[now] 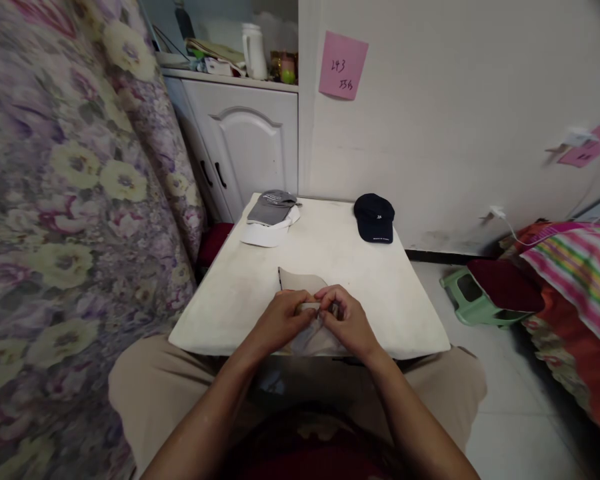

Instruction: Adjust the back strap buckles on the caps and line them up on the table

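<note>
A beige cap [300,283] lies at the near edge of the small white table [230,293], its brim pointing away from me. My left hand [280,320] and my right hand [347,323] both pinch its back part, fingers closed on the fabric and a light strap between them. A grey cap [273,205] rests stacked on a white cap [265,233] at the table's far left. At the far right of the table sits a dark navy cap [375,217].
A floral fabric [70,200] hangs along the left. Behind the table stand a white cabinet [245,147] and a wall bearing a pink note [343,65]. A green stool [473,297] and a striped bed cover [580,267] are on the right.
</note>
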`<state>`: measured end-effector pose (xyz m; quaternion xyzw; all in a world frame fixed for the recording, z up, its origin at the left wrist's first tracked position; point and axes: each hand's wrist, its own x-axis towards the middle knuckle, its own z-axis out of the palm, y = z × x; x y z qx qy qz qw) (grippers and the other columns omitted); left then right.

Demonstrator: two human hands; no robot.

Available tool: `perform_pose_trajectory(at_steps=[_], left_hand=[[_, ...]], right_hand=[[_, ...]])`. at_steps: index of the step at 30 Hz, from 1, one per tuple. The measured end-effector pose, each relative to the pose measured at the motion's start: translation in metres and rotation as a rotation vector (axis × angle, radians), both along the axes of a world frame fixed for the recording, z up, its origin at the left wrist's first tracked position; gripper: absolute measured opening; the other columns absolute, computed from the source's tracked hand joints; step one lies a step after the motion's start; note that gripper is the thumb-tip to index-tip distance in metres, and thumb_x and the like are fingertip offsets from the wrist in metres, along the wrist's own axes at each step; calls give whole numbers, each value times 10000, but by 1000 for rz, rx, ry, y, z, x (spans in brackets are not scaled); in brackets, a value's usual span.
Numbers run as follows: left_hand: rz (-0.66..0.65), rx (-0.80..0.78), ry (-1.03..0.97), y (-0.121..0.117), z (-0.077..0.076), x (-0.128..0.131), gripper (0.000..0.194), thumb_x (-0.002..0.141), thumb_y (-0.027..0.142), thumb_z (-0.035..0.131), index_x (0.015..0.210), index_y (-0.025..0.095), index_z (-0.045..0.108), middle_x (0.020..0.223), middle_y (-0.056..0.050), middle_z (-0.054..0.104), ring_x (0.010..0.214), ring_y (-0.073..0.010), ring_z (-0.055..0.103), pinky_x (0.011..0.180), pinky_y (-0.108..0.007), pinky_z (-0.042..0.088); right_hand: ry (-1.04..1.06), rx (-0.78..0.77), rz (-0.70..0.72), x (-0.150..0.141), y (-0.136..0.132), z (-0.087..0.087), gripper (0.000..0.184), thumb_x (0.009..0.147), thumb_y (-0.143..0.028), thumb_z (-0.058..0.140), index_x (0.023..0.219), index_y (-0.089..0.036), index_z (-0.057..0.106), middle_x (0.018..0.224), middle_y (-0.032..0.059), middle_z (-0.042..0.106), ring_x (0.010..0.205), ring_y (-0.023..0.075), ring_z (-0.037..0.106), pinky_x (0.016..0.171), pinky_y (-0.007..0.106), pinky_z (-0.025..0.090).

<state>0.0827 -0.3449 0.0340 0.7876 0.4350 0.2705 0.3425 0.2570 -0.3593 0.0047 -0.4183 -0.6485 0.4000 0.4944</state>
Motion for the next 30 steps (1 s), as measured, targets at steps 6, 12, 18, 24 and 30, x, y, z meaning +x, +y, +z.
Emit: perform_pose_trajectory(at_steps=[6, 12, 18, 24, 30], left_hand=[[12, 12, 17, 0, 0, 4, 165, 848, 260, 530, 839, 182, 676, 773, -12, 663, 789, -197, 568, 768, -300, 407], [53, -9, 35, -1, -1, 5, 135, 803, 281, 602, 868, 185, 670, 788, -7, 656, 791, -192, 576, 711, -274, 418], [109, -50, 20, 0, -5, 4, 141, 805, 287, 585, 837, 177, 668, 732, 3, 647, 671, -156, 551, 614, -241, 397], [142, -80, 15, 1, -6, 2, 115, 766, 244, 589, 817, 167, 658, 713, 10, 649, 642, -146, 547, 572, -225, 375], [151, -68, 40, 0, -6, 2, 141, 778, 260, 589, 850, 180, 679, 750, -3, 683, 657, -157, 567, 599, -239, 398]], right_hand=[[38, 31, -10, -1, 1, -3, 135, 730, -85, 558, 727, -215, 524, 979, 39, 609, 993, 208, 583, 895, 347, 439], [77, 23, -4, 0, 1, -5, 81, 788, -129, 596, 805, -208, 600, 1030, 54, 609, 1020, 213, 583, 915, 352, 429], [57, 29, -7, 0, 1, -2, 49, 795, -166, 637, 792, -214, 624, 1027, 51, 613, 1013, 209, 587, 927, 354, 431], [19, 22, 39, 1, -3, -1, 134, 769, -116, 608, 862, -212, 620, 1071, 54, 612, 1042, 211, 584, 919, 343, 444], [-47, -56, -31, -1, -4, -4, 123, 768, -134, 584, 865, -209, 597, 869, 9, 628, 823, 182, 588, 739, 291, 457]])
